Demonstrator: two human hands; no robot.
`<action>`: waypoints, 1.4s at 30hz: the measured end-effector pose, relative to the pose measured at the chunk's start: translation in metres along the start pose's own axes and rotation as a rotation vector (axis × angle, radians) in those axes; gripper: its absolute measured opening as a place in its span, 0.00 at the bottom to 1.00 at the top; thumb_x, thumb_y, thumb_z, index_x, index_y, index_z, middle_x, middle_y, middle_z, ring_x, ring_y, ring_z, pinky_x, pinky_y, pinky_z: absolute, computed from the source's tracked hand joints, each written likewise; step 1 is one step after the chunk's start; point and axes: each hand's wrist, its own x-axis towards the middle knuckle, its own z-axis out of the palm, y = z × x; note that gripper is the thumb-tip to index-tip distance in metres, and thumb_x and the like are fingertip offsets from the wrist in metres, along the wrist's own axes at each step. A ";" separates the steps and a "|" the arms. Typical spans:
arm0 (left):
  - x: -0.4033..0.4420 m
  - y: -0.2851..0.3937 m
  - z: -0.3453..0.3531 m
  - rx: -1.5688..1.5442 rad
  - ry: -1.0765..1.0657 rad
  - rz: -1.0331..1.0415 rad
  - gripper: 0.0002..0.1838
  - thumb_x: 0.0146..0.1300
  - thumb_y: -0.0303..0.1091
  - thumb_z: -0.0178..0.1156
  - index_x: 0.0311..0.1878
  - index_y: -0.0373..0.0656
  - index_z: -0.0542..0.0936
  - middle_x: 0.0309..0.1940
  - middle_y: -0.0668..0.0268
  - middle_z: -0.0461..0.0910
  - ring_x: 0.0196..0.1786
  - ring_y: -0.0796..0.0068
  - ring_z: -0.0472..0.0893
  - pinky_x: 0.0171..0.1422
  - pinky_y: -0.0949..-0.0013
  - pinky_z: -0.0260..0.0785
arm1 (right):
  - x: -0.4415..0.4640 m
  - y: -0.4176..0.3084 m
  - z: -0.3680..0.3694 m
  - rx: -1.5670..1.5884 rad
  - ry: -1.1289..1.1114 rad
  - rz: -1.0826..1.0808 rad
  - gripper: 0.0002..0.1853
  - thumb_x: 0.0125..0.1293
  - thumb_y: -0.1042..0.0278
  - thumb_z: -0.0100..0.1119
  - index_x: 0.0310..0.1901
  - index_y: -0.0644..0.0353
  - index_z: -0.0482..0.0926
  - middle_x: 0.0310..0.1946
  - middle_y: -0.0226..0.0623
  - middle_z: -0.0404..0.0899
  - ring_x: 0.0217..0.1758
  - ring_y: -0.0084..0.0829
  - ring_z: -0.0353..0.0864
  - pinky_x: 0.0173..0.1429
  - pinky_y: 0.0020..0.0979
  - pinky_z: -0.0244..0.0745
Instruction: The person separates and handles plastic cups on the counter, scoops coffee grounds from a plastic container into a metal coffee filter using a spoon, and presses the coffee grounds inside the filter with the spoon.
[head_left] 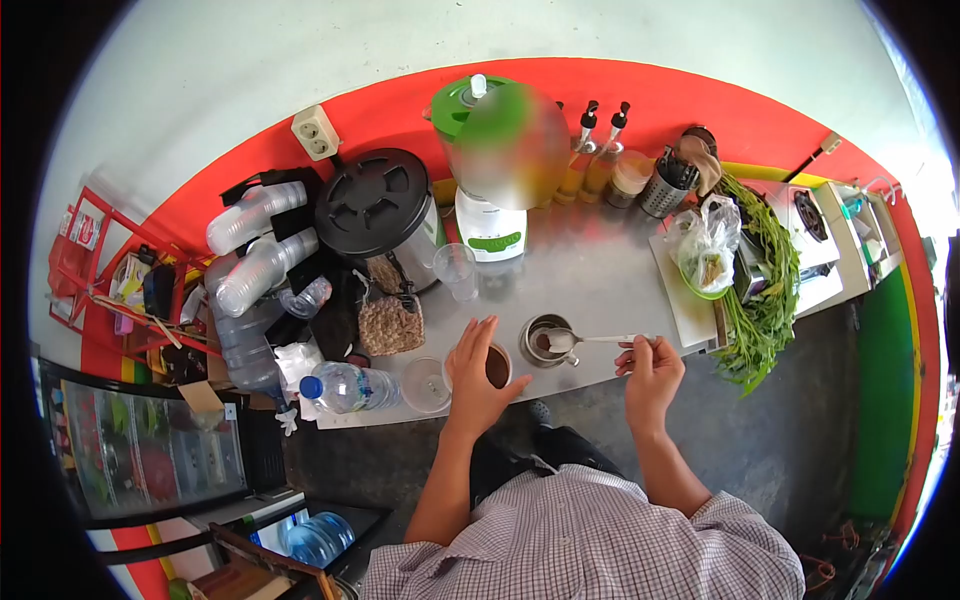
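My left hand [475, 378] curves around a round tub [497, 367] with dark brown contents, fingers on the far side and thumb at the near right; the hand covers part of it. Between the fingertips of my right hand [652, 374] is the handle of a spoon [597, 339]. Its bowl lies over the mouth of a small metal mug [543, 358], just right of the tub. Whether the spoon carries anything is hard to make out. A clear plastic cup [427, 385] stands left of my left hand, and another clear cup [456, 268] is farther back.
A blender-like machine with a white base [490, 228] stands at the back of the metal table [590, 270]. A water bottle [350, 387] lies at the left, near a black-lidded container [372, 203]. Leafy greens [765, 290] and a plastic bag [705, 245] are at the right.
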 end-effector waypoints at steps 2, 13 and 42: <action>0.006 0.011 0.006 -0.085 -0.062 -0.022 0.59 0.52 0.39 0.86 0.87 0.44 0.65 0.84 0.55 0.70 0.88 0.50 0.64 0.89 0.45 0.51 | 0.008 0.009 -0.001 -0.078 -0.092 -0.112 0.10 0.81 0.75 0.60 0.39 0.69 0.84 0.36 0.39 0.90 0.30 0.23 0.87 0.34 0.26 0.83; 0.027 0.026 0.035 -0.256 -0.143 -0.059 0.52 0.57 0.36 0.82 0.84 0.41 0.69 0.78 0.52 0.76 0.81 0.51 0.74 0.85 0.49 0.61 | 0.019 -0.001 0.013 -0.387 -0.462 -0.853 0.15 0.61 0.83 0.72 0.50 0.65 0.89 0.39 0.43 0.89 0.33 0.37 0.89 0.38 0.34 0.85; 0.039 0.005 0.028 -0.322 -0.198 0.062 0.43 0.54 0.31 0.84 0.75 0.39 0.77 0.70 0.54 0.81 0.74 0.51 0.80 0.79 0.54 0.72 | 0.017 0.005 0.017 -0.451 -0.514 -0.559 0.05 0.73 0.78 0.69 0.48 0.66 0.89 0.38 0.44 0.89 0.39 0.45 0.87 0.45 0.42 0.82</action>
